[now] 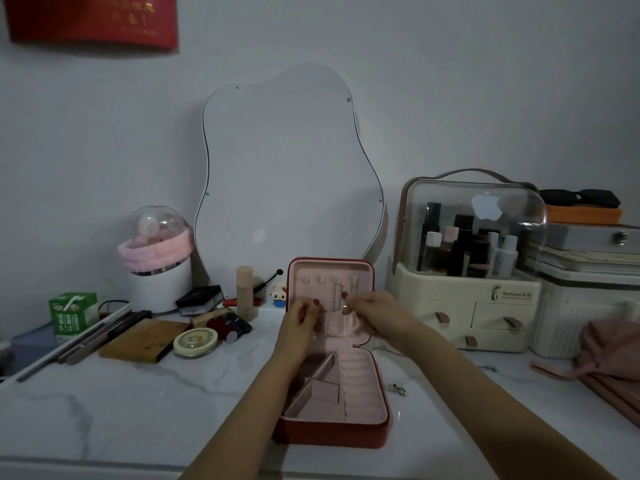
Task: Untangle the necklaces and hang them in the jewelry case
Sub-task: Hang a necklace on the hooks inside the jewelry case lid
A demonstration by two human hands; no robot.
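The red jewelry case (332,434) lies open on the marble top, its pink lid (329,271) standing upright with several hooks and an elastic pocket. Both my hands are at the lid, just above the pocket. My left hand (299,327) has its fingertips pinched together at the left. My right hand (372,313) pinches a small shiny piece of a thin necklace (345,309). A fine chain strand (337,294) hangs down from a hook between my hands. The dim light makes the chain hard to follow. A small metal piece (400,389) lies on the table right of the case.
A wavy mirror (291,174) leans on the wall behind the case. A cream cosmetics organizer (464,306) stands to the right, with pink fabric (609,355) beyond it. Tins, palettes, brushes and a green carton (72,315) crowd the left side.
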